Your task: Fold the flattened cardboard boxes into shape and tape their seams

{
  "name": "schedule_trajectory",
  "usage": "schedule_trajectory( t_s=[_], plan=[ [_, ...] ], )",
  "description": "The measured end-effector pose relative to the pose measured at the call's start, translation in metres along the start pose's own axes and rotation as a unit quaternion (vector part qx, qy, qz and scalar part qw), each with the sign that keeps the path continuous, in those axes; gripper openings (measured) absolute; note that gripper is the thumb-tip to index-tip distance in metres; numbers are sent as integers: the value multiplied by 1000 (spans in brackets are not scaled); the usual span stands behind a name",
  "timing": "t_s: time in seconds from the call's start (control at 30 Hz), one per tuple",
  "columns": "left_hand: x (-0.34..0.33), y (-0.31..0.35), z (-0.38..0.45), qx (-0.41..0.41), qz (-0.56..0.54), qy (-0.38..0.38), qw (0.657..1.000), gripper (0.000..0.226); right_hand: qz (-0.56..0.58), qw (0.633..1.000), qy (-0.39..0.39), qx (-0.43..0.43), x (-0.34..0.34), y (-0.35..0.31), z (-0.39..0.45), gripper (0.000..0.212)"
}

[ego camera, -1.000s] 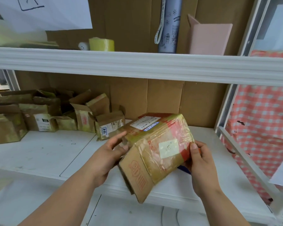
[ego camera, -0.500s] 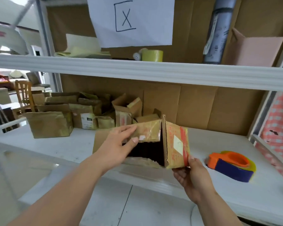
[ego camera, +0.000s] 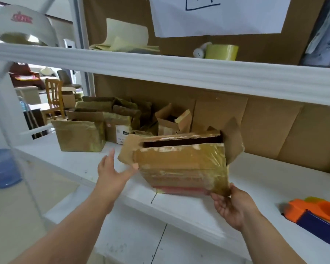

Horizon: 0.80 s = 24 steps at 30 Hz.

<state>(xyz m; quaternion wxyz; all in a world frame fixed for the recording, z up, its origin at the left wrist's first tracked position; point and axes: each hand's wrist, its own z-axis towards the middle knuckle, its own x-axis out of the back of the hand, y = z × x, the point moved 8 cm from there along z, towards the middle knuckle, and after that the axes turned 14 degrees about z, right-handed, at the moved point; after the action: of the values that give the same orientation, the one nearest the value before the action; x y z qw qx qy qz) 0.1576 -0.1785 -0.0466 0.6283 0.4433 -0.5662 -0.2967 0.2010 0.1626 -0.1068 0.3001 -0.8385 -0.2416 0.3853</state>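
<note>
Spanning the scene, the white shelf (ego camera: 274, 180) carries everything, and its far left end holds a pile of boxes (ego camera: 111, 122) already stood up, some with flaps open, so a good part of the work looks done. Nearer the front edge, about mid-shelf, the box (ego camera: 181, 164) in hand stands opened into shape, top flaps up and a dark gap showing; its top seam is not yet taped. At the right edge lies the orange tape dispenser (ego camera: 312, 210), untouched. The right hand (ego camera: 234, 208) pinches the box's lower right corner between thumb and fingers. The left hand (ego camera: 111, 170) is spread flat, fingers straight, thumb touching the box's left flap, holding nothing. Closing flaps and taping likely remain.
</note>
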Motion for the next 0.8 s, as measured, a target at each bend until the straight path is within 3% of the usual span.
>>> schedule_trajectory(
  t_s=[0.1,0.13,0.2,0.27,0.37,0.5,0.67,0.8],
  plan=[
    [-40,-21,19,70,-52,-103,991,96,-58,998,-2,-10,-3,-7,23,42],
    [-52,-19,22,67,-39,-127,989,84,-82,997,7,-4,-1,-10,32,43],
    [-72,-7,30,30,-32,-146,988,38,-147,988,37,22,1,-19,48,39],
    [-84,8,36,1,-57,-128,990,14,-236,965,55,100,-3,-34,55,18],
    [-81,23,47,-19,-78,-57,995,19,-329,918,36,220,-25,-43,49,35],
    [-56,24,68,-53,-21,20,998,25,-319,921,-31,221,-59,-20,40,35],
    [-20,-5,92,-45,18,37,998,21,-317,917,-92,224,-100,18,44,29],
    [12,-30,118,-28,30,41,998,29,-370,887,-106,255,-137,46,53,28]
  ],
)
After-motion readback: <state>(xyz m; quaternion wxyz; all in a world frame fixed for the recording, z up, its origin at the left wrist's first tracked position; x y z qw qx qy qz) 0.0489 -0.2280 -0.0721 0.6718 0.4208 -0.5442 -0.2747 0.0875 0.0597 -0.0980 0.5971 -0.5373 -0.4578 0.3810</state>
